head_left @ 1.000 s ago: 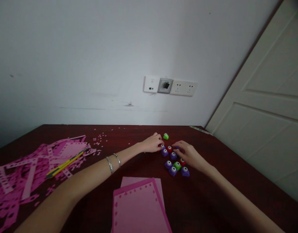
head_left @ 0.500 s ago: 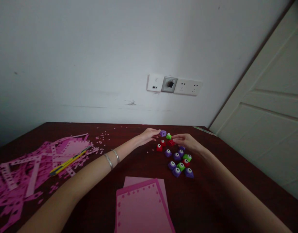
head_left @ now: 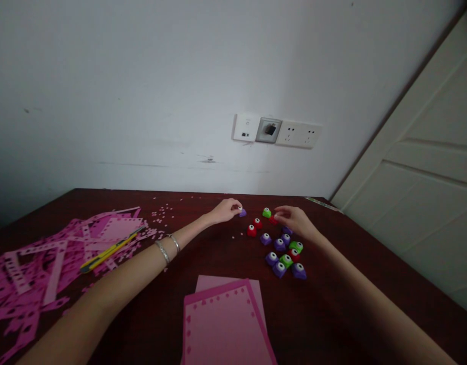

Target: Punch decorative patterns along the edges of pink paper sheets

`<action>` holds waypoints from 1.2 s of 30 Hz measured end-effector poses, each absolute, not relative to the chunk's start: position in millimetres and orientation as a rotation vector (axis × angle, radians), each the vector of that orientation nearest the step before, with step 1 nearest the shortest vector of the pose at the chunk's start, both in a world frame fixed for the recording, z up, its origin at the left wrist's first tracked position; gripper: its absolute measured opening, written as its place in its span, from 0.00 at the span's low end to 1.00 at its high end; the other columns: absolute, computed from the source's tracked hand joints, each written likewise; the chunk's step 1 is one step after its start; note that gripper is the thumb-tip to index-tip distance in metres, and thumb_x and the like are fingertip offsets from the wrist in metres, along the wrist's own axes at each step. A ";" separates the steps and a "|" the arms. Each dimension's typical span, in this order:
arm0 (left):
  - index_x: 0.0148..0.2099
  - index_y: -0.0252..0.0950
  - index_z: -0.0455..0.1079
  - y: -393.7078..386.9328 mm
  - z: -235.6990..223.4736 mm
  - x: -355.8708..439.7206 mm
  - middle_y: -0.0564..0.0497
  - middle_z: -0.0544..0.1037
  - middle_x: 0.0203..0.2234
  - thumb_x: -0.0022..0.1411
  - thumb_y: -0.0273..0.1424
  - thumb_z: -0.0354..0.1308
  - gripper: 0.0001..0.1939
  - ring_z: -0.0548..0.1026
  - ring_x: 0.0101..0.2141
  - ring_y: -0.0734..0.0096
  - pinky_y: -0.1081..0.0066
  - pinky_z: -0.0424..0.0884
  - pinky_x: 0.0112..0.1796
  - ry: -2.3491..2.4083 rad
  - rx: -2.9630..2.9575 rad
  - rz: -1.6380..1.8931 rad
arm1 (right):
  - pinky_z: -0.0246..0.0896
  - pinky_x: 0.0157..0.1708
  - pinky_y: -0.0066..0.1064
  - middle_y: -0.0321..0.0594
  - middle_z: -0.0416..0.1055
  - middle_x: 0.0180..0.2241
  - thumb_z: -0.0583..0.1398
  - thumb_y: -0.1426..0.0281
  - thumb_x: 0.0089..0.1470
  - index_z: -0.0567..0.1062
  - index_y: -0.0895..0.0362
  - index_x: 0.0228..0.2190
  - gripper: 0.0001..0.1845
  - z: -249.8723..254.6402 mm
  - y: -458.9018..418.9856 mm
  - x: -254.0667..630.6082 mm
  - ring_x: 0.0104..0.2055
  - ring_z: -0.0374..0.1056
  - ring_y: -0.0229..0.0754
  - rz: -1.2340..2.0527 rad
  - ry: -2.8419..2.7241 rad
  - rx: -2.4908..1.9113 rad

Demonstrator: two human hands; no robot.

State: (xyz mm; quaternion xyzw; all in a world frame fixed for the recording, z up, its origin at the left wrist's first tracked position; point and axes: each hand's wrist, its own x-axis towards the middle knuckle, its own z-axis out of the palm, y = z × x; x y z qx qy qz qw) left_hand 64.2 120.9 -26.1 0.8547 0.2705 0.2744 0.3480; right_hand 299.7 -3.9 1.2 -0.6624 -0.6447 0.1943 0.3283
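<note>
Between the fingertips of my left hand [head_left: 226, 210] is a small purple craft punch [head_left: 242, 212], near the back of the table. My right hand [head_left: 294, 219] has its fingers closed on a red craft punch [head_left: 273, 219], partly hidden by them. Just left of that hand stands a green punch [head_left: 267, 212]. Two red punches, one of them the nearer red punch [head_left: 251, 230], sit between my hands. Several purple, green and red punches, among them a purple punch [head_left: 279, 244], cluster below my right hand.
Pink paper sheets [head_left: 222, 319] with punched borders lie at the front middle. On the left are pink punched strips [head_left: 54, 268], a yellow cutter knife [head_left: 110, 251] and scattered paper bits [head_left: 159, 218]. A wall with sockets [head_left: 298, 134] stands behind the dark red table [head_left: 351, 263].
My left hand went to the back of the table with a purple punch, then left, turning it eye-side up. My right hand reached further back and took hold of a red punch.
</note>
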 end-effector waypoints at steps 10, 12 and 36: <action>0.47 0.32 0.67 105.1 -23.6 57.9 0.44 0.70 0.40 0.56 0.28 0.51 0.15 0.66 0.41 0.64 0.67 0.60 0.43 0.603 2.926 0.558 | 0.59 0.34 0.30 0.45 0.74 0.32 0.60 0.73 0.45 0.76 0.59 0.34 0.10 -2.8 -6.6 285.9 0.34 0.69 0.45 0.238 -2.083 -1.806; 0.47 0.32 0.68 98.9 -17.2 59.7 0.44 0.69 0.41 0.55 0.32 0.53 0.17 0.65 0.41 0.64 0.68 0.59 0.43 0.566 2.941 0.593 | 0.59 0.36 0.32 0.47 0.73 0.36 0.62 0.71 0.44 0.75 0.60 0.37 0.14 0.9 -3.2 283.8 0.36 0.68 0.47 0.230 -2.146 -1.778; 0.38 0.33 0.72 102.7 6.6 45.9 0.43 0.74 0.37 0.56 0.29 0.52 0.10 0.69 0.35 0.70 0.70 0.64 0.33 0.420 1.425 0.359 | 0.64 0.32 0.24 0.48 0.71 0.45 0.64 0.61 0.43 0.70 0.60 0.47 0.29 30.9 6.1 270.6 0.36 0.69 0.36 1.498 -1.527 -1.073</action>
